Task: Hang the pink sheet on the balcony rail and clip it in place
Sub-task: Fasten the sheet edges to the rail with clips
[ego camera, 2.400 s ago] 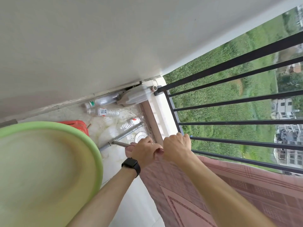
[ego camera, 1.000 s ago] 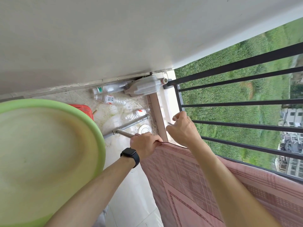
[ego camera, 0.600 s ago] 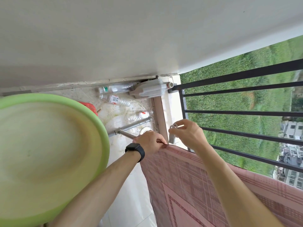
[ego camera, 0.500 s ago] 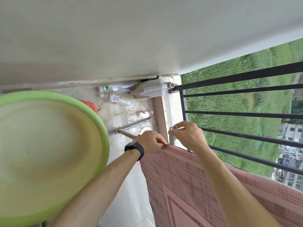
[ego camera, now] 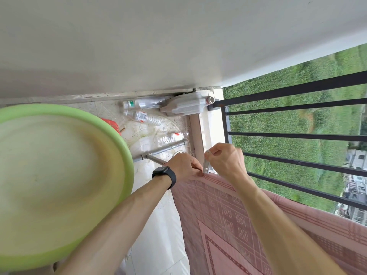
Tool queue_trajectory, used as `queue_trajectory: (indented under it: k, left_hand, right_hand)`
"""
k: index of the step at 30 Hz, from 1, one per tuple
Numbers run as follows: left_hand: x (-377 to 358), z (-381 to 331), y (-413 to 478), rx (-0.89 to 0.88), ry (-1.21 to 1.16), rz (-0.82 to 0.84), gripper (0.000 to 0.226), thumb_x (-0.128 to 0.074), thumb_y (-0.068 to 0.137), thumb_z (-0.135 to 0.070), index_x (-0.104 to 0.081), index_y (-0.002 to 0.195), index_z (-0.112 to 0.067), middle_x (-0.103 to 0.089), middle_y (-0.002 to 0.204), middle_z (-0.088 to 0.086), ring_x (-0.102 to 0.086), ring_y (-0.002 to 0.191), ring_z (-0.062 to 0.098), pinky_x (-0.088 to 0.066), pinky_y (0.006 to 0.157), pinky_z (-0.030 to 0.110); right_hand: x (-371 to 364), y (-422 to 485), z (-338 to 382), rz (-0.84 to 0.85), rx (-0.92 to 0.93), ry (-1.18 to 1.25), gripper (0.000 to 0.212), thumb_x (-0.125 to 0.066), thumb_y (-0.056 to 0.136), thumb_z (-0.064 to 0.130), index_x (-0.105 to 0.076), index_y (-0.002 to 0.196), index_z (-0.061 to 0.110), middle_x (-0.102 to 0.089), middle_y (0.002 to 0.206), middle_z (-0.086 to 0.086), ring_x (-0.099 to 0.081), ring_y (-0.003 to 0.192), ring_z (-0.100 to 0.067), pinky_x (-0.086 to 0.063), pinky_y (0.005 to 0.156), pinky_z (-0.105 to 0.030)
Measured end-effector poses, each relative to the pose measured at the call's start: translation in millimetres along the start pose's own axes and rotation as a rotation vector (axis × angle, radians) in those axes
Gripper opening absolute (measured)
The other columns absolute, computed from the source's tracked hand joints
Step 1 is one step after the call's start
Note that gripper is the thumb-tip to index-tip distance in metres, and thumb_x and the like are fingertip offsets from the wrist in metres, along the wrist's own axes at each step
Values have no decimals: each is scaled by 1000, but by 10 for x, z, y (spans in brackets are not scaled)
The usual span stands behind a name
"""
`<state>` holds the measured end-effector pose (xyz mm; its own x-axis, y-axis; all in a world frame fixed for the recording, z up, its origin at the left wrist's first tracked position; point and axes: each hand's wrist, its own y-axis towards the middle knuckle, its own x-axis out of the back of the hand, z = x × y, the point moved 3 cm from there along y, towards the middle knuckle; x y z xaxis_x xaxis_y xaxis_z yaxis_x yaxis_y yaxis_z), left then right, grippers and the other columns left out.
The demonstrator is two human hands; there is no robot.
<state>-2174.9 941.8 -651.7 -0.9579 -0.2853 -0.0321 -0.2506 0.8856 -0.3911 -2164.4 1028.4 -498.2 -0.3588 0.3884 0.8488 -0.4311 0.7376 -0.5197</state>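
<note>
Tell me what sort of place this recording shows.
Most likely an upper-floor home balcony: a black railing with fields far below, a pink sheet draped over it, and empty plastic bottles in the corner.

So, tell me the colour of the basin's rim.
Light green, around a pale yellowish inside. The basin shows best at the left of the head view.
</note>
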Motion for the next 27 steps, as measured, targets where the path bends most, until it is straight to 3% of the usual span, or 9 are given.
queue_trajectory:
  k: [2,6,9,12,15,20,22,25,27]
  left_hand:
    - [3,-5,1,7,1,13,16,-81,70,-44,-68,60,-45,-62,59,-32,-60,66,-10,-37,56,5]
    - [10,-12,17,33,38,17,14,-78,72,-43,-69,61,-44,-64,63,-23,-63,67,2,-43,58,17]
    - [35,-30,26,20,75,45,7,-78,73,-42,-76,79,-46,-64,64,-25,-60,64,0,-45,56,18]
    - [56,-60,29,16,131,58,13,-79,74,-37,-72,68,-47,-61,60,-24,-59,62,2,-46,57,20]
    - [55,-46,29,20,165,72,30,-79,75,-35,-60,54,-45,-61,61,-21,-62,66,5,-51,62,24]
    - [78,-91,-67,-1,65,125,9,-77,75,-34,-76,77,-42,-73,80,-20,-66,78,-3,-52,72,18]
    - [65,-85,-82,-5,47,120,10,-76,76,-34,-78,85,-38,-72,79,-22,-64,77,-6,-50,71,16]
    - [30,-53,-82,-6,66,46,11,-76,79,-30,-78,87,-37,-68,73,-25,-63,76,-5,-51,73,22]
    - [-8,-30,-110,4,57,-22,13,-76,78,-30,-77,85,-41,-67,70,-23,-63,74,-2,-53,73,27]
  right_hand:
    - [-63,20,-32,31,10,-37,11,-68,89,29,-75,92,21,-76,93,0,-68,73,-13,-60,66,-28]
    - [-167,37,-53,127,25,-94,11,-72,86,33,-75,89,22,-75,96,-3,-69,82,-19,-61,75,-37]
    - [-186,39,-20,158,24,-132,36,-71,84,51,-74,91,16,-74,92,-5,-69,83,-23,-60,76,-40]
    - [-208,6,-4,165,53,-160,53,-66,81,65,-73,97,15,-74,93,-3,-67,90,-22,-58,80,-39]
    - [-198,-49,36,229,100,-178,46,-73,82,51,-70,115,19,-74,104,-4,-67,96,-21,-58,83,-37]
    - [-225,-129,12,306,150,-443,57,-67,87,13,-43,139,24,-67,96,-5,-65,82,-25,-60,71,-38]
    - [-244,-129,-48,262,107,-437,51,-65,89,10,-44,135,19,-59,86,-3,-63,81,-25,-57,67,-36]
    - [-233,-109,-120,202,45,-435,13,-62,89,9,-51,97,9,-54,78,-4,-58,76,-23,-52,63,-32]
    - [-241,-107,-138,186,42,-420,9,-62,89,12,-54,85,11,-60,79,-6,-60,73,-23,-56,63,-32]
